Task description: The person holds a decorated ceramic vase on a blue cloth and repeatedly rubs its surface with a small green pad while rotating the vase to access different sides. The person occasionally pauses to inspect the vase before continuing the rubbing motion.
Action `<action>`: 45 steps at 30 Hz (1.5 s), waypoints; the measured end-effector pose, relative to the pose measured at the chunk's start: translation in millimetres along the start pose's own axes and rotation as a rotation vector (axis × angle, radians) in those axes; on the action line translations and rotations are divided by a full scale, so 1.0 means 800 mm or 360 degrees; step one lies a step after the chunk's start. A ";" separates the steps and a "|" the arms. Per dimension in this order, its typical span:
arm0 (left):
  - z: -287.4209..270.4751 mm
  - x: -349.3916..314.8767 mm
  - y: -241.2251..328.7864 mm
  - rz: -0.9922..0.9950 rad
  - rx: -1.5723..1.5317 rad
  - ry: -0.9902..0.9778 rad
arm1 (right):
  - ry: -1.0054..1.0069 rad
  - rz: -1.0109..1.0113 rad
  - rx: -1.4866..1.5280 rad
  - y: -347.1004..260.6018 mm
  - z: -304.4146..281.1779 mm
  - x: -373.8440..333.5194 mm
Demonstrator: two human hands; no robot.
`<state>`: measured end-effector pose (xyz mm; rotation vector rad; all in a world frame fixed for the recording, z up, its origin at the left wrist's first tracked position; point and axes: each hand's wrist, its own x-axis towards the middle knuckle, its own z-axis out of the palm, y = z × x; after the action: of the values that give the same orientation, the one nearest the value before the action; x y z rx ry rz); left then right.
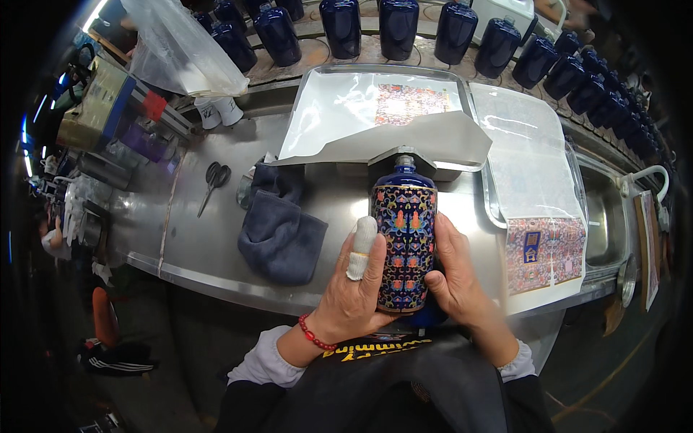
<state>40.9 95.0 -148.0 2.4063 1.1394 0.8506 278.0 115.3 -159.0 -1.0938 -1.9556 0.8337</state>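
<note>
A smooth dark apron (390,393) with yellow lettering sits nearest, between pale, fuzzy cuffs. On the left of the brushed-metal bench (206,234) lie black-handled scissors (214,179), then a soft, rumpled grey-blue cloth (280,234). Towards the middle, a glossy white sheet (332,115) with a patch of print lies in a shallow metal tray, a stiff, pale curling sheet (426,141) across its near edge. Further right, a printed floral sheet (545,249) droops flat beside a steel sink (606,206).

The bottle (405,238) is a shiny, deep blue, round-shouldered cylinder with a short, narrow neck. Dense scrolls and flowers in orange, pink, green and turquoise cover its body, with gold-coloured bands at top and bottom.

It lies between the two hands, neck pointing away from the person. The left hand (350,292), in a red bead bracelet (309,330) and a white knit finger sleeve (363,245), grips its left side, thumb over the front. The right hand (462,281) clasps its right side, thumb near the base.
</note>
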 end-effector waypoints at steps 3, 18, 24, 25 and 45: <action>0.005 -0.005 -0.007 -0.0060 -0.0087 -0.0024 | 0.0013 -0.0030 0.0007 -0.005 -0.002 0.000; 0.013 0.073 -0.026 -0.0703 -0.1208 0.0195 | 0.0043 -0.0080 -0.0233 -0.013 0.000 0.000; 0.009 0.074 -0.024 -0.0764 -0.1741 0.0190 | 0.0039 -0.0071 -0.0167 -0.013 0.001 0.001; 0.007 0.075 -0.022 -0.0758 -0.1775 0.0226 | 0.0033 -0.0068 -0.0170 -0.012 0.002 0.000; 0.008 0.072 -0.045 -0.0836 -0.1878 0.0243 | 0.0061 0.0109 0.0096 -0.017 -0.035 0.008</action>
<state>53.1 162.2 -150.3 1.0479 0.8517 1.0853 293.5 119.9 -131.6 -1.1381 -1.8587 0.8966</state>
